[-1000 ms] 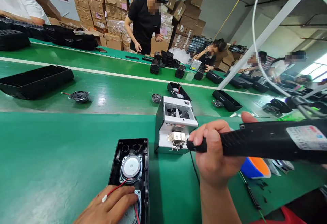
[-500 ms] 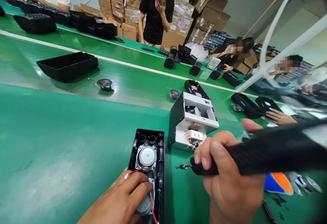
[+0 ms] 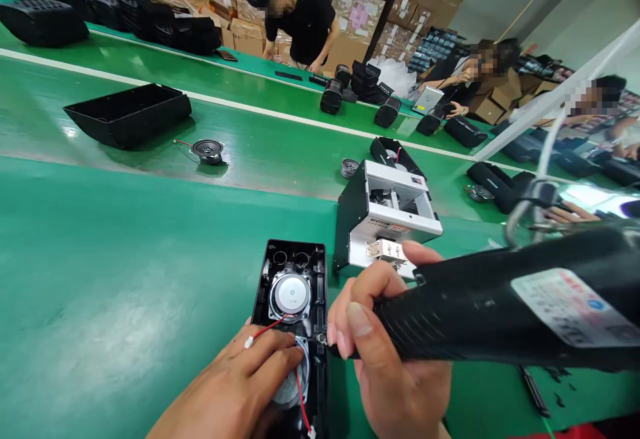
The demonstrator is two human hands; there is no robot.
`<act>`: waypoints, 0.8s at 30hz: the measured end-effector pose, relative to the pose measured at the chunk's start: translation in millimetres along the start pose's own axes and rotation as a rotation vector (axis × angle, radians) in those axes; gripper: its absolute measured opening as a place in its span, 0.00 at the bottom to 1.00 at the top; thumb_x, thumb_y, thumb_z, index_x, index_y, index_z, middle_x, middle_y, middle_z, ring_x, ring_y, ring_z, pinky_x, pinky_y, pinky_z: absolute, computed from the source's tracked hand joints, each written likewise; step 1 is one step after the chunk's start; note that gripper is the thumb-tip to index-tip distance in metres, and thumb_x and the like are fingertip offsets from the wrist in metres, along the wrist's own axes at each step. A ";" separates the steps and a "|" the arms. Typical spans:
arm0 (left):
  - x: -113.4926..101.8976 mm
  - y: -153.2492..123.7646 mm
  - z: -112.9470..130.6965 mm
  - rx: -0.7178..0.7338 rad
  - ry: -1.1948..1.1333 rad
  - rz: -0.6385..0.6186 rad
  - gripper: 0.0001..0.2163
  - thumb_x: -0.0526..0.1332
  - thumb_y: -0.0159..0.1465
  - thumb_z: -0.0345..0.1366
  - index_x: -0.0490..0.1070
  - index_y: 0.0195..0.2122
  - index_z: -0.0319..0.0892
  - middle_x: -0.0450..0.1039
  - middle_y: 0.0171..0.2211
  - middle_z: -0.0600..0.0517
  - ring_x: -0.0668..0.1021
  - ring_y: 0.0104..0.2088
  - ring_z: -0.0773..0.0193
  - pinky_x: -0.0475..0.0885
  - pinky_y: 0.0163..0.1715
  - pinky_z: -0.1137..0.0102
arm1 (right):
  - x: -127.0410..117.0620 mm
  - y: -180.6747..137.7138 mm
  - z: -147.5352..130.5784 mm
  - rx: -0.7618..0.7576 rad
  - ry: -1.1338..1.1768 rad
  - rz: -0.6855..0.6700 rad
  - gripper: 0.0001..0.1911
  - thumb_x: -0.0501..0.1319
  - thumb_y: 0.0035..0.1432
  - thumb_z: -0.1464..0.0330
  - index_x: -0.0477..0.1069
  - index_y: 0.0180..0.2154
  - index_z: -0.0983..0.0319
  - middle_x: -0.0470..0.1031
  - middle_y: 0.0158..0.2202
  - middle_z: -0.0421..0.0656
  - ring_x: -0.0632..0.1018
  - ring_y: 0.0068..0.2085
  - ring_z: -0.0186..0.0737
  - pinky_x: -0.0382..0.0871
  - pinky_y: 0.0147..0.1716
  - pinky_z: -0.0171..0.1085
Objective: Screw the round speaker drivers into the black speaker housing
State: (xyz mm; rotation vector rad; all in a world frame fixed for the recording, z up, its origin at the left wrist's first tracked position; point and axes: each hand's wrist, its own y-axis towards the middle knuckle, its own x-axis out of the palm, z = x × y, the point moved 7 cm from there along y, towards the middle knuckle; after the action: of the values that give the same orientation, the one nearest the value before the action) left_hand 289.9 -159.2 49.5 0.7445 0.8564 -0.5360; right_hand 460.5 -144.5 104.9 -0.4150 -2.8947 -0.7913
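A black speaker housing [image 3: 273, 265] lies on the green bench in front of me with two round speaker drivers in it; the far driver [image 3: 291, 294] shows in full. My left hand [image 3: 235, 389] rests closed on the near driver [image 3: 293, 385], fingers pressed down beside its red wire [image 3: 265, 329]. My right hand [image 3: 385, 352] grips a black electric screwdriver [image 3: 500, 305], its tip at the housing's right edge next to the near driver.
A white and black screw feeder box [image 3: 385, 225] stands just behind the housing. On the conveyor belt lie an empty black housing [image 3: 127, 115], a loose speaker driver [image 3: 207, 151] and more parts. Other people work across the belt; cardboard boxes [image 3: 360, 5] are stacked behind.
My right hand brought the screwdriver from the screw feeder down and left to the housing's right edge. My left hand stayed on the near driver.
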 end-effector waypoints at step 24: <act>16.4 -9.6 -4.0 -0.103 0.010 -0.241 0.33 0.60 0.67 0.21 0.74 0.71 0.53 0.85 0.63 0.51 0.87 0.63 0.52 0.81 0.70 0.49 | 6.6 -11.3 8.9 -0.110 -0.224 -0.166 0.19 0.69 0.69 0.73 0.68 0.55 0.50 0.71 0.35 0.36 0.74 0.33 0.44 0.76 0.34 0.43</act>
State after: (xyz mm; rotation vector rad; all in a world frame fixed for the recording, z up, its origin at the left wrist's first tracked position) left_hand 290.6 -164.2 30.7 0.5531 0.9828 -0.6972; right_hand 450.7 -147.7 92.9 -0.2929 -3.1357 -0.9920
